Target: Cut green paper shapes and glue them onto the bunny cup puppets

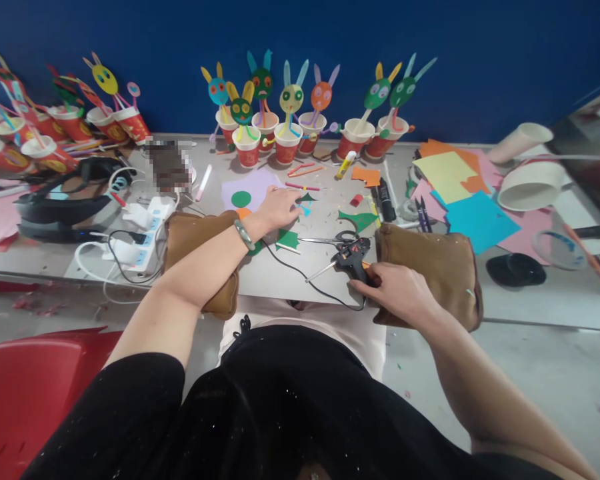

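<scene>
My left hand (279,209) reaches over the right part of a lilac paper sheet (255,185), its fingers bent beside a small dark green scrap (307,197) and blue scraps (305,209). Whether the fingers grip a scrap is too small to tell. My right hand (397,288) is at the table's front edge, thumb and fingers at the handle end of a black glue gun (351,257). Scissors (325,239) lie just behind the glue gun. A green circle (241,199) rests on the lilac sheet. Green paper with cut edges (359,220) lies to the right.
Paper cups (286,148) with rabbit-like figures line the blue wall. Brown cushions (430,270) flank the work area. At left are a power strip (153,233) and black headset (65,207); at right, coloured paper (481,220), tape rolls and a black mouse (516,270). A cable crosses the front.
</scene>
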### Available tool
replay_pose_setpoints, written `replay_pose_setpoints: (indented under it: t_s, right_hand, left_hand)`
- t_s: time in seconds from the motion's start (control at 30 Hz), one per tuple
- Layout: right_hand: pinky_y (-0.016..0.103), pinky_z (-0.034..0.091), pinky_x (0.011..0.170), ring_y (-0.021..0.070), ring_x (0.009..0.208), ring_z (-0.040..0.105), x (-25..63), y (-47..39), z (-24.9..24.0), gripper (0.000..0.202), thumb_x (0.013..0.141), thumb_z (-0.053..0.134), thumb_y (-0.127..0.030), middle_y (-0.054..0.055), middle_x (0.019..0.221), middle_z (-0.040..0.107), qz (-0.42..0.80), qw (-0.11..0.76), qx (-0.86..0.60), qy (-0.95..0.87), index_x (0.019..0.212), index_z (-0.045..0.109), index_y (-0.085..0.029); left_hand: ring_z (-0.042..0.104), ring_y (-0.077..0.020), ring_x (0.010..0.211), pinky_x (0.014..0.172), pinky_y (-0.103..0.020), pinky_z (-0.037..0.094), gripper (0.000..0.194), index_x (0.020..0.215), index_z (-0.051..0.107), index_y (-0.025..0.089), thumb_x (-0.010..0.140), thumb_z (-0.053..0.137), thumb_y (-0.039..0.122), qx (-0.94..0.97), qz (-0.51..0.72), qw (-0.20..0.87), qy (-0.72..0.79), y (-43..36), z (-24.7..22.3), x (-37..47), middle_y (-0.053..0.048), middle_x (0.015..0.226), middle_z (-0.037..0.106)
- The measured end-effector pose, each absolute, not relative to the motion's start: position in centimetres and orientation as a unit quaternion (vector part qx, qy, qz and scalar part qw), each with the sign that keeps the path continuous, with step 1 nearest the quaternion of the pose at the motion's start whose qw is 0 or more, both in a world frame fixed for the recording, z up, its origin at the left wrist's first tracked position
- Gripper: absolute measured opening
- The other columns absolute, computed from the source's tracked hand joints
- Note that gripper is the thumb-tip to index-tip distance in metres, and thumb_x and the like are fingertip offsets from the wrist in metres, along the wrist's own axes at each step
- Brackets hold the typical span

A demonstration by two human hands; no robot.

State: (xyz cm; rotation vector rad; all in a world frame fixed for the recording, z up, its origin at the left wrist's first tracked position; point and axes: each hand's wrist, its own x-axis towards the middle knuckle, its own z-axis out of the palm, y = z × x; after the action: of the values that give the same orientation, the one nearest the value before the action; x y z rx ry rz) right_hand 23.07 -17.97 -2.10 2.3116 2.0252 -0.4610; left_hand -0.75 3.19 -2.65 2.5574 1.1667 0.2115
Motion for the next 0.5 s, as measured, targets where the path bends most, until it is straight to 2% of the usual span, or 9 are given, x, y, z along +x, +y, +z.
replay_pose_setpoints:
  t_s: [0.17, 0.3, 0.4, 0.5]
  right_hand:
    - [0.033, 0.038, 0.061, 0.0209, 0.065, 0.061, 22.8, -18.5, -2.0, 0.04, 0.085, 0.061, -0.054, 0.004, 0.068, 0.064, -0.12, -0.083, 0.732, 0.666, 0.063, 0.046, -0.024]
    - [0.034, 0.039, 0.064, 0.0218, 0.068, 0.063, 23.3, -17.9, -1.1, 0.038, 0.086, 0.06, -0.055, 0.006, 0.074, 0.067, -0.055, -0.128, 0.732, 0.666, 0.066, 0.046, -0.025]
    - [0.035, 0.037, 0.065, 0.0253, 0.074, 0.065, 23.9, -15.6, -0.2, 0.036, 0.085, 0.06, -0.054, 0.009, 0.076, 0.069, 0.006, -0.121, 0.759, 0.639, 0.068, 0.047, -0.025]
    - [0.034, 0.034, 0.066, 0.0281, 0.082, 0.066, 24.7, -12.2, 0.7, 0.035, 0.082, 0.065, -0.053, 0.011, 0.08, 0.071, 0.018, -0.063, 0.806, 0.588, 0.07, 0.05, -0.024]
  left_hand:
    - [0.071, -0.0311, 0.111, 0.104, -0.045, 0.04, 0.025, 0.105, 0.073, 0.015, 0.092, 0.052, 0.021, 0.89, 0.081, 0.16, 0.418, 3.2, -2.7, -0.8, -0.017, 0.113, 0.079]
    - [0.072, -0.0308, 0.112, 0.104, -0.044, 0.043, 0.033, 0.115, 0.075, 0.014, 0.094, 0.05, 0.02, 0.879, 0.099, 0.159, 0.439, 3.4, -2.8, -0.7, -0.017, 0.119, 0.079]
    - [0.072, -0.0298, 0.113, 0.103, -0.042, 0.046, 0.039, 0.123, 0.075, 0.014, 0.094, 0.05, 0.021, 0.869, 0.117, 0.177, 0.447, 3.8, -3.1, -0.8, -0.016, 0.126, 0.079]
    - [0.072, -0.0291, 0.117, 0.104, -0.04, 0.047, 0.043, 0.127, 0.074, 0.014, 0.093, 0.049, 0.02, 0.866, 0.151, 0.195, 0.436, 4.2, -3.4, -1.1, -0.016, 0.129, 0.079]
